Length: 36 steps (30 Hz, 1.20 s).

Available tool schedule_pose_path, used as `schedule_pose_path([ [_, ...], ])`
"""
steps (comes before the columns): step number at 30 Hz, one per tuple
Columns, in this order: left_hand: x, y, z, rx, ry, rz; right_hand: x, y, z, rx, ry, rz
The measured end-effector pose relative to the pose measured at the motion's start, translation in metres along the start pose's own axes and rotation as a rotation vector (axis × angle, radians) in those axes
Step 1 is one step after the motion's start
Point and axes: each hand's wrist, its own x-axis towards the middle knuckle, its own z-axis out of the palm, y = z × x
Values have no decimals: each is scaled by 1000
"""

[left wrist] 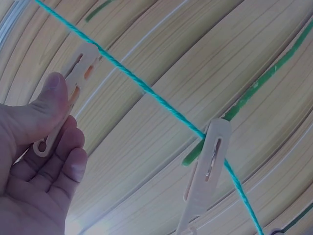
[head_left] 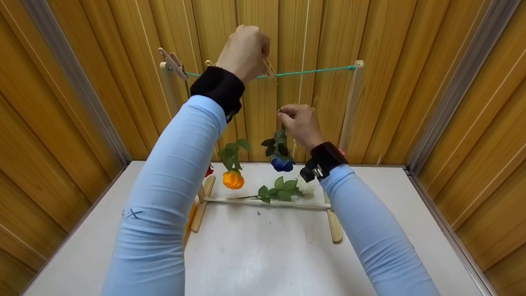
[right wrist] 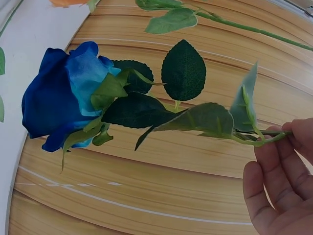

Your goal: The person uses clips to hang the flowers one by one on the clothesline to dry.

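Note:
My left hand [head_left: 246,49] is raised at the green string [head_left: 314,71]. In the left wrist view it pinches a pale clothespin [left wrist: 76,73] between thumb and fingers, the pin's tip right at the string. A second clothespin [left wrist: 210,166] beside it clips a green stem [left wrist: 266,76] to the string. Lower and to the right, my right hand [head_left: 302,123] pinches the stem of a blue rose [head_left: 282,164], which hangs flower-down. The right wrist view shows the blue rose's petals [right wrist: 68,93] and dark leaves [right wrist: 183,71] in front of the fingertips.
An orange rose [head_left: 233,179] hangs flower-down left of the blue one. A red flower [head_left: 209,170] is mostly hidden behind my left sleeve. Another clothespin [head_left: 172,63] sits at the string's left end. A pale flower with leaves [head_left: 283,190] lies by the wooden rack's crossbar [head_left: 263,202].

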Motion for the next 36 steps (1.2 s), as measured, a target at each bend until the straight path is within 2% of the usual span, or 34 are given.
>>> schedule_pose_path([
  [8,14,-1,-1,59,-1,-20,8,-3,0,0,49,6],
  [14,21,-3,2,65,-39,-66,15,-7,3,-2,72,2],
  [23,21,-3,10,48,-82,-90,20,-15,7,-17,62,20],
  [36,22,-3,11,65,-119,-89,24,-18,11,-9,41,27],
])
